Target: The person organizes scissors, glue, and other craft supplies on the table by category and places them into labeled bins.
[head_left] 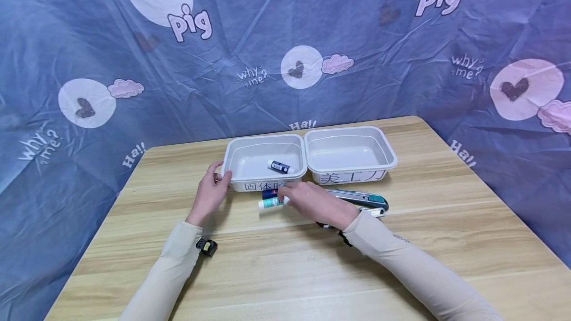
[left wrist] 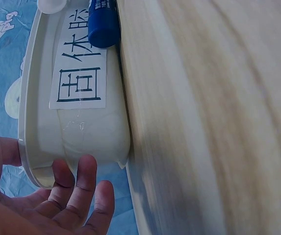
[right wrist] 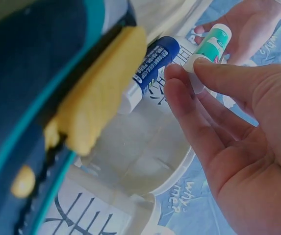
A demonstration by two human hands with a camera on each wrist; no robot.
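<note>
While the left hand point(head_left: 209, 197) steadied the left tray point(head_left: 241, 182), fingers relaxed against its rim, the right hand point(head_left: 312, 202) pinched a green glue stick point(head_left: 270, 203) (a blue one point(left wrist: 102, 22) at its twelve o'clock). Lifting it clear of the rim seemed wise.

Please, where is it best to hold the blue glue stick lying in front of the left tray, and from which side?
Probably pinch the blue glue stick across its round barrel, coming from above. It lies flat against the left tray wall, with the green glue stick held by the right hand just before it, so the sides are crowded.
</note>
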